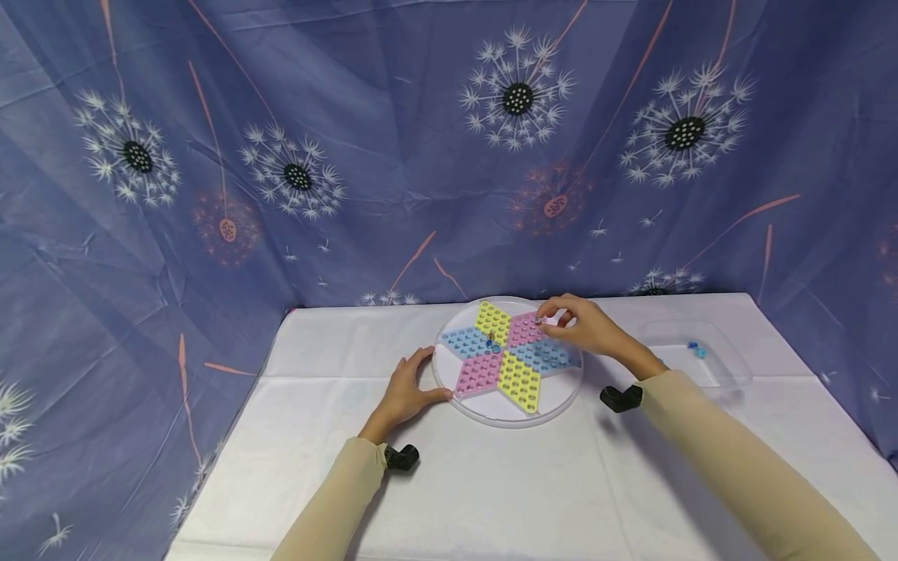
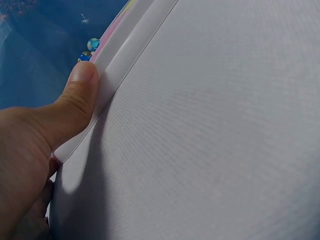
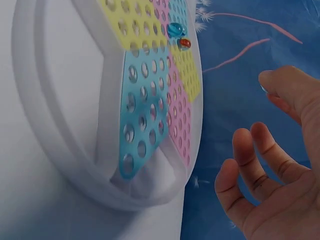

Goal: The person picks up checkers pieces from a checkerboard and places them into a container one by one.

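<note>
Marble is pinched in the right grip, clamped between thumb and finger, with the star board just below. Left grip is spread apart, touching the board beside it (more marbles sit between both grips, btw).

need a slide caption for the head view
Left hand touches the rim of a star-patterned board; right hand pinches something small over a pink section.

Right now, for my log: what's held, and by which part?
The right hand pinches a marble, it seems, exact spot hidden; the left hand holds the board by its left rim.
</note>
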The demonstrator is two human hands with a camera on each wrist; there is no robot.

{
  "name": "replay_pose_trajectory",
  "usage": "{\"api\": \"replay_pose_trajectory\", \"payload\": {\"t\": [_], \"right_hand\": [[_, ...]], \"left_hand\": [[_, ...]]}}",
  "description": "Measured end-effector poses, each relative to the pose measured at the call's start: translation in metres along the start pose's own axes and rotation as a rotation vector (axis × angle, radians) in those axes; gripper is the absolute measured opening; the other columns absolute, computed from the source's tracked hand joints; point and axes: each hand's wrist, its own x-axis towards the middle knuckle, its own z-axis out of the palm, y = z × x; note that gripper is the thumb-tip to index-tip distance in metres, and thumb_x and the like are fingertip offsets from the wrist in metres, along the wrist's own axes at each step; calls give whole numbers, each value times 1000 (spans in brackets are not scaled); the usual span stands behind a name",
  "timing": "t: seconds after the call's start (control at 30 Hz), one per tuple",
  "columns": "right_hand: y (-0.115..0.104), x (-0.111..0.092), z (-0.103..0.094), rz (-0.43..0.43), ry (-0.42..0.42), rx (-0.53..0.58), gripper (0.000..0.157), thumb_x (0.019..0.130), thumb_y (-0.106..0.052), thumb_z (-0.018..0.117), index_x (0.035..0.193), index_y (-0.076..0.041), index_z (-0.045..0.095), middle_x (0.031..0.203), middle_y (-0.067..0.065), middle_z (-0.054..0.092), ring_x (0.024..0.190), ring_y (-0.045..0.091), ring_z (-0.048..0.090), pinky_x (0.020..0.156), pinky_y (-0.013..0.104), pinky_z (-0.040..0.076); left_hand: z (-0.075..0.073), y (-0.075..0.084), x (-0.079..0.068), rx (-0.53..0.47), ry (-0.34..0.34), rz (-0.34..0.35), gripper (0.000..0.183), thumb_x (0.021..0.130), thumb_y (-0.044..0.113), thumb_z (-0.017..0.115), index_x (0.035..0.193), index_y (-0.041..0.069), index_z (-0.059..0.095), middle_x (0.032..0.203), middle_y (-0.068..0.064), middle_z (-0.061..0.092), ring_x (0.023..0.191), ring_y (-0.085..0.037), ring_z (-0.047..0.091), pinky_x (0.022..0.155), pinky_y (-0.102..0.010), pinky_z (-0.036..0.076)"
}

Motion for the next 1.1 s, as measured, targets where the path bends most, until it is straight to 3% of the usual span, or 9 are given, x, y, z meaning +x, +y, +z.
{"api": "replay_pose_trajectory", "payload": {"t": [0.43, 0.93, 1.1], "right_hand": [[10, -21, -22, 56, 38, -41, 20, 97, -24, 75, 116, -19, 73, 114, 11, 64, 91, 24, 62, 77, 40, 57], [27, -62, -66, 89, 133, -125, 19, 97, -27, 74, 114, -19, 74, 113, 12, 67, 91, 25, 62, 63, 30, 55], [35, -78, -78, 122, 159, -142, 20, 98, -29, 73, 115, -19, 74, 115, 10, 67, 89, 17, 63, 67, 27, 55]], "left_hand": [[0, 0, 0, -3, 2, -8, 93, 78, 32, 91, 155, 9, 44, 159, -16, 42, 149, -53, 23, 123, -62, 21], [1, 0, 0, -8, 9, -1, 94, 77, 32, 91, 155, 9, 44, 160, -16, 41, 150, -51, 23, 124, -61, 20], [1, -1, 0, -7, 7, -5, 94, 77, 33, 91, 155, 9, 44, 160, -16, 41, 150, -52, 22, 123, -62, 21]]}}
